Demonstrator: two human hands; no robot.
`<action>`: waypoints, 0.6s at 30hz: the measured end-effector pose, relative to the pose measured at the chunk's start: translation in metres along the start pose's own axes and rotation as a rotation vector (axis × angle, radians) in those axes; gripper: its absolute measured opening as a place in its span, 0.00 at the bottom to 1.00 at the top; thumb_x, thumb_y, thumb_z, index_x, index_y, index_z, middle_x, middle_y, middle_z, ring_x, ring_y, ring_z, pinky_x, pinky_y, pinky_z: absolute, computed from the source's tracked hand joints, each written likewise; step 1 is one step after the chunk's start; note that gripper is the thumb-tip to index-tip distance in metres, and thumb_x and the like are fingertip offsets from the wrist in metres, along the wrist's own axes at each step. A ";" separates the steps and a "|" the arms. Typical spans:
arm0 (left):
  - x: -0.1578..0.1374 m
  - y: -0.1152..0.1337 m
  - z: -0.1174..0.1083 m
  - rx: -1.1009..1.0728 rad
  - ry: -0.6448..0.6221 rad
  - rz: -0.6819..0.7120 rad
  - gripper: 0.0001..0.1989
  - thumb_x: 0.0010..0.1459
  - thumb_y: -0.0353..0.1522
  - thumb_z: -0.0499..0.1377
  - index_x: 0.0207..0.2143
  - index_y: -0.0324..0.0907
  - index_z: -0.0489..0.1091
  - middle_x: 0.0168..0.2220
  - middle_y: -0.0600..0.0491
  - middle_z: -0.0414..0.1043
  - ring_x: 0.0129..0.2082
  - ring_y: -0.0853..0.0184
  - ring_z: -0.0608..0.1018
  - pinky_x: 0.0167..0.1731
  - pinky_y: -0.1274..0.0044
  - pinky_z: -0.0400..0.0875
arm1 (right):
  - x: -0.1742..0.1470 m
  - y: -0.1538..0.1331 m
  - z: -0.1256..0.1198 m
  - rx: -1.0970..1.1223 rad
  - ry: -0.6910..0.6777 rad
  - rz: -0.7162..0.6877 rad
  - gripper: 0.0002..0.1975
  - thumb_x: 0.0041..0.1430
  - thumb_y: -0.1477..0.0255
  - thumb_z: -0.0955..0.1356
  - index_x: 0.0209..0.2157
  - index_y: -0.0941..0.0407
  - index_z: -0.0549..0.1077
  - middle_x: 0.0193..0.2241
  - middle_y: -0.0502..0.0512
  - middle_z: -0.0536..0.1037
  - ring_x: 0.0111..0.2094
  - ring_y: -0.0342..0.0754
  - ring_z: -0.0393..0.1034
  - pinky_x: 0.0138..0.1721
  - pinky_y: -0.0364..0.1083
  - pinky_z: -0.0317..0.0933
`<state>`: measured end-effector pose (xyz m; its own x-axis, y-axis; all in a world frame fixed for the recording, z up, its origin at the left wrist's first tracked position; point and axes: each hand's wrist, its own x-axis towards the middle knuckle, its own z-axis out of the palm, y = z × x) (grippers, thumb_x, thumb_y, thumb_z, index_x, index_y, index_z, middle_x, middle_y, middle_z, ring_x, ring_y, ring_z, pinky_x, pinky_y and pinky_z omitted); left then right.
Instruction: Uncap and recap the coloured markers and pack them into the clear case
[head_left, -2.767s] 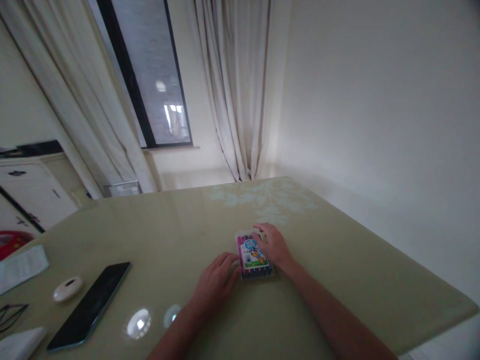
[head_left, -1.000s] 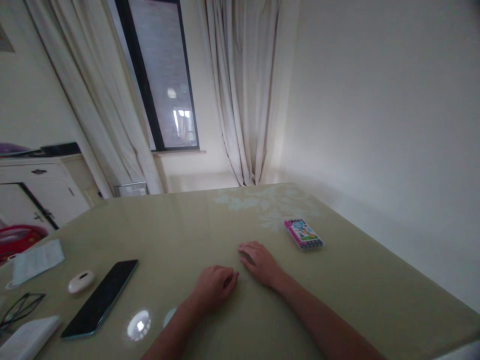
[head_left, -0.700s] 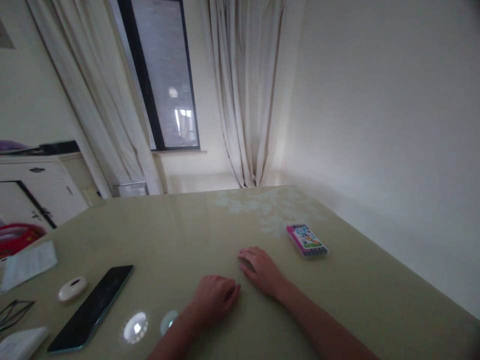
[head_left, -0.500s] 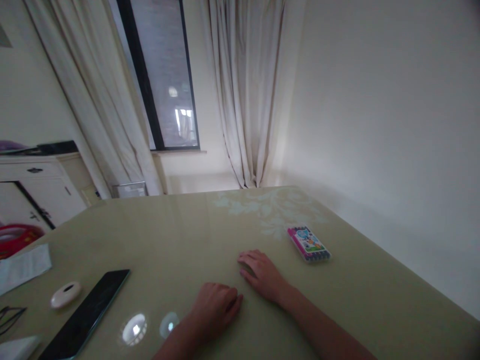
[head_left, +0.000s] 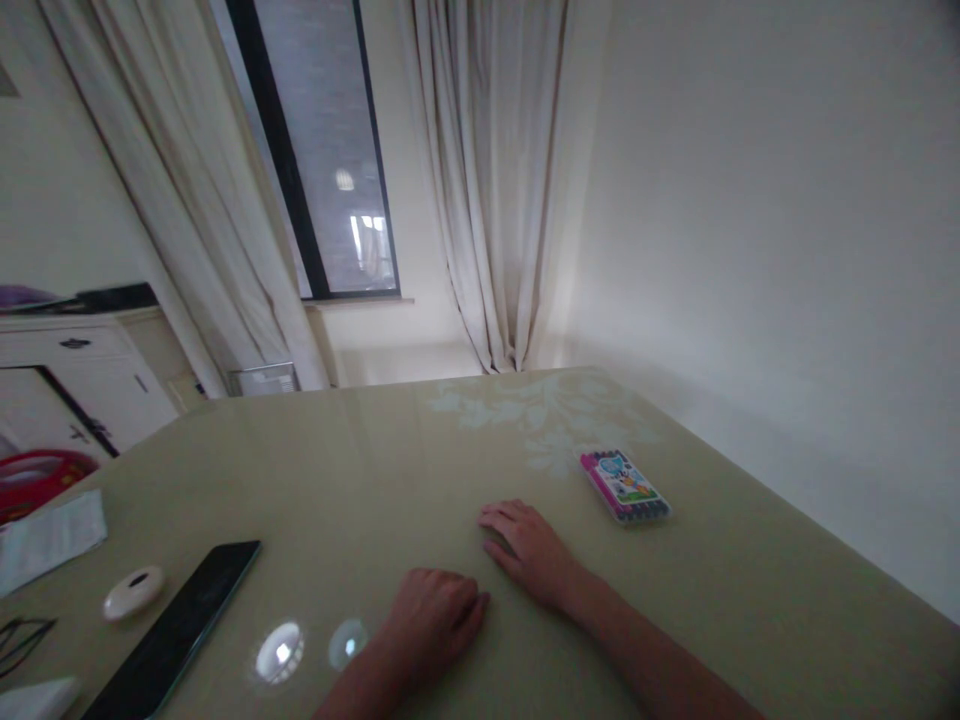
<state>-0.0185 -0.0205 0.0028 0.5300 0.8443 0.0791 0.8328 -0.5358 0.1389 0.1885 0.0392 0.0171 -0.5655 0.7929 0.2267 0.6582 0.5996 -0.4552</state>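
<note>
My left hand (head_left: pixel 435 618) rests on the table with its fingers curled under into a loose fist and the thumb along the side. Nothing shows in it. Just ahead and to its right, my right hand (head_left: pixel 531 550) lies palm down on the tabletop, fingers stretched forward and the thumb a little apart, holding nothing. Beyond the right hand, and apart from it, a clear plastic case of markers or crayons (head_left: pixel 624 486) lies flat; it has a colourful cartoon label and a pink edge.
On the left lie a black tablet-like slab (head_left: pixel 176 630), a white oval object (head_left: pixel 133 592), a pale folded sheet (head_left: pixel 56 540) and dark cords or glasses (head_left: pixel 22 640). The glossy greenish table (head_left: pixel 337 470) meets the wall on the right. Lamp reflections show near my left arm.
The view has shifted very slightly, so the case appears a little further right. Both hands keep their place and pose on the table.
</note>
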 end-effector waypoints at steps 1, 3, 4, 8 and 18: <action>0.000 0.000 0.001 0.001 -0.002 -0.001 0.17 0.70 0.36 0.52 0.29 0.44 0.74 0.28 0.53 0.80 0.26 0.66 0.77 0.27 0.75 0.55 | 0.000 0.000 0.001 0.001 0.006 -0.009 0.17 0.69 0.68 0.67 0.56 0.53 0.76 0.57 0.57 0.77 0.59 0.53 0.68 0.64 0.53 0.56; -0.001 -0.001 0.001 0.002 0.000 -0.006 0.17 0.70 0.36 0.52 0.29 0.44 0.74 0.28 0.53 0.80 0.26 0.66 0.76 0.27 0.74 0.54 | 0.001 -0.001 0.003 0.000 0.026 -0.013 0.16 0.68 0.68 0.67 0.55 0.54 0.76 0.56 0.57 0.78 0.58 0.54 0.69 0.63 0.54 0.58; -0.001 -0.001 0.001 0.002 0.004 -0.005 0.17 0.70 0.36 0.52 0.29 0.44 0.74 0.28 0.53 0.80 0.26 0.66 0.76 0.27 0.74 0.54 | 0.001 -0.001 0.003 -0.003 0.057 -0.003 0.16 0.68 0.67 0.67 0.55 0.54 0.76 0.55 0.58 0.78 0.57 0.55 0.69 0.62 0.55 0.59; -0.001 -0.001 0.003 -0.001 0.008 0.016 0.18 0.71 0.36 0.51 0.29 0.44 0.73 0.28 0.53 0.78 0.26 0.67 0.75 0.27 0.74 0.53 | 0.006 0.016 -0.019 -0.018 0.392 0.117 0.18 0.69 0.65 0.64 0.55 0.55 0.75 0.55 0.62 0.79 0.57 0.56 0.70 0.62 0.57 0.60; 0.000 0.000 0.003 -0.046 0.035 0.019 0.19 0.71 0.36 0.50 0.27 0.44 0.70 0.25 0.54 0.74 0.25 0.66 0.72 0.28 0.73 0.55 | -0.034 0.115 -0.104 -0.295 0.468 0.922 0.34 0.68 0.58 0.62 0.63 0.71 0.65 0.57 0.82 0.73 0.57 0.72 0.70 0.53 0.61 0.63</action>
<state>-0.0178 -0.0210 -0.0001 0.5388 0.8344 0.1161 0.8142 -0.5512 0.1823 0.3352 0.0925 0.0468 0.4159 0.8778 0.2376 0.8630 -0.2985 -0.4077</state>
